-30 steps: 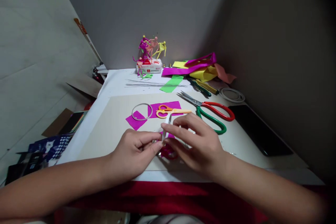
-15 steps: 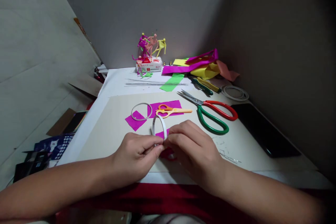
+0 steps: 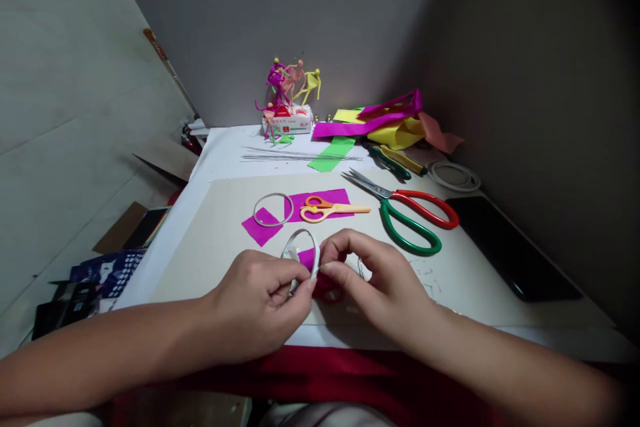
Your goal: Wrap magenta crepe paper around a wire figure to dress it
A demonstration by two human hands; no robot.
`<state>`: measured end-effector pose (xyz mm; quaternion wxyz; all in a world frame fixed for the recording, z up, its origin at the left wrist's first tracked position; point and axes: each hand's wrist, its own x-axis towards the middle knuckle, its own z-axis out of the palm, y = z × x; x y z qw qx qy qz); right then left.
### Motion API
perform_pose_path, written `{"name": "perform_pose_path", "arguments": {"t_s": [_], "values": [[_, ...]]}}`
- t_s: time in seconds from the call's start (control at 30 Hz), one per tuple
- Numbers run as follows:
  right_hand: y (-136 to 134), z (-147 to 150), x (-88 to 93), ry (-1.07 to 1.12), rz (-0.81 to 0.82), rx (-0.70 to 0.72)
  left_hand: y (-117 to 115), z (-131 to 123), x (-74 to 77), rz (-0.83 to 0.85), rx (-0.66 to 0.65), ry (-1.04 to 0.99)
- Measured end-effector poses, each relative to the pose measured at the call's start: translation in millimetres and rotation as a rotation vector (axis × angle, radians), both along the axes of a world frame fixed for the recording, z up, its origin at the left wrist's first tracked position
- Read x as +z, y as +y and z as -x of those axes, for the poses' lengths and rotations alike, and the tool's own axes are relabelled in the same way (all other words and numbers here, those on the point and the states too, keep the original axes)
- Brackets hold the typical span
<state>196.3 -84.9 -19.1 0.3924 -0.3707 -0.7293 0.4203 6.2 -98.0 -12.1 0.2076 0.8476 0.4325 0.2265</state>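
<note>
Head view: 2 hands low centre, working just above a beige card sheet (image 3: 200, 267) on the white worktop (image 3: 220, 147). The white strip loop (image 3: 301, 241) stands roughly upright between them, tilted slightly, its lower end at the fingers.

Left hand (image 3: 257, 307): grip closed, thumb and forefinger clamped on the loop's lower end. Right hand (image 3: 375, 287): grip closed on the loop's right side, fingertips (image 3: 325, 267) touching the strip. The 2 hands sit just apart, knuckles nearly meeting. A magenta paper scrap (image 3: 307, 258) shows inside the loop, with a crumpled dark magenta piece (image 3: 327, 288) below the right hand.

On the sheet: thin pale hoop (image 3: 271, 209) on a magenta square (image 3: 260, 227), beside a magenta strip (image 3: 320, 199) under orange scissors (image 3: 325, 209). Large red-and-green scissors (image 3: 417, 220) lie to the right.

Further back: white carton (image 3: 287, 120) with wire figures (image 3: 293, 83) on top, nothing visible inside. Thin wires (image 3: 300, 155), a green strip (image 3: 333, 153), a coloured paper pile (image 3: 385, 123), green-and-yellow-handled pliers (image 3: 390, 161), a tape roll (image 3: 454, 176), and a black phone (image 3: 510, 247).
</note>
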Motion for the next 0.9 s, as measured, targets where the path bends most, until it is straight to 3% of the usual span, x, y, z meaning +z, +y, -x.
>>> {"name": "perform_pose_path", "arguments": {"t_s": [0.1, 0.23, 0.47, 0.67, 0.9], "values": [[3, -1, 2.6, 0.038, 0.167, 0.017, 2, 1, 3.0, -0.094, 0.036, 0.059], [7, -5, 4.7, 0.036, 0.188, 0.026, 4, 2, 6.1, -0.258, 0.062, 0.136], [16, -6, -1.5, -0.229, -0.119, -0.048, 8, 1, 4.2, -0.391, 0.068, 0.311], [18, -5, -8.1, -0.328, -0.177, -0.067, 12, -3, 3.0, -0.368, 0.034, 0.385], [17, -3, -7.5, -0.267, -0.087, -0.049, 14, -3, 3.7, -0.263, 0.047, 0.382]]}}
